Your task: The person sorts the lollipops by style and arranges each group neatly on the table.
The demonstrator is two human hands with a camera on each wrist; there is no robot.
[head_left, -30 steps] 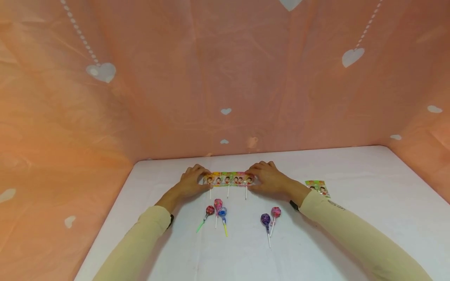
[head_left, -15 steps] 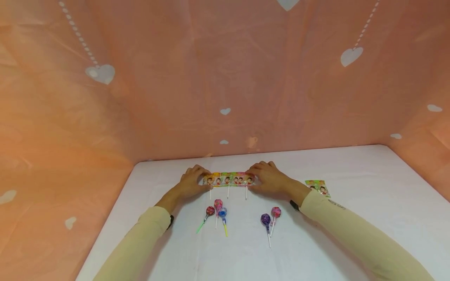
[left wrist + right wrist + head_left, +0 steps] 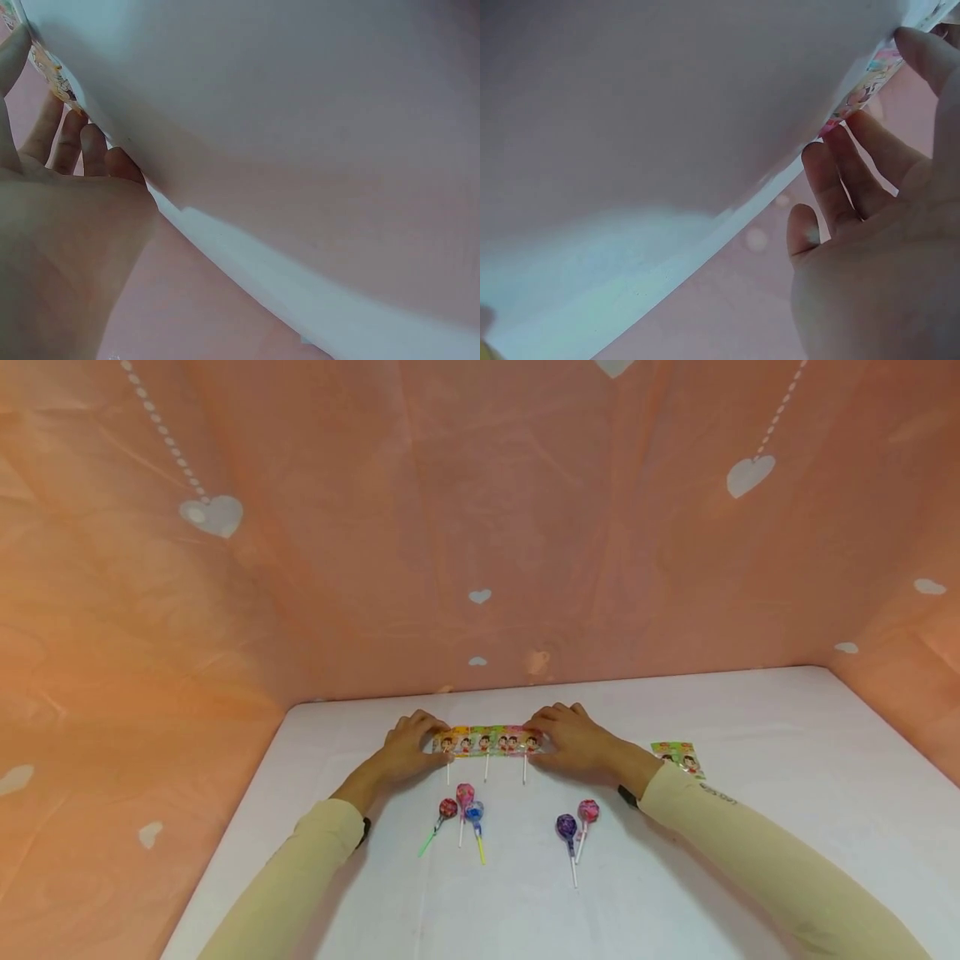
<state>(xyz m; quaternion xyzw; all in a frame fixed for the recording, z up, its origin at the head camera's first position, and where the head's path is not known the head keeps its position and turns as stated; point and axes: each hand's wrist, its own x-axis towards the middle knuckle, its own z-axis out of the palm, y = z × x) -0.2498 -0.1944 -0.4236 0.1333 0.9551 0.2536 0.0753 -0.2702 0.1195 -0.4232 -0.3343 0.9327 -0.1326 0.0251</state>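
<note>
Right at the far side of the table [image 3: 495, 910], the packet row [image 3: 486, 742] runs left to right, the left hand [image 3: 412, 746] at its left end, the right hand [image 3: 572, 742] at its right; three sticks [image 3: 486, 770] point nearward from it; nearer, there's the lollipop trio [image 3: 474, 812], its middle head farthest; well to the right of that, the lollipop pair [image 3: 567, 827], its left one nearer; farther right, just beyond the right sleeve [image 3: 720, 827], the separate packet [image 3: 678, 757]; and behind the table, the hanging cloth [image 3: 487, 527]!

The yellow, green and pink lollipop packets [image 3: 486, 742] lie in one straight row. Three white sticks [image 3: 486, 770] project from the near edge.
</note>
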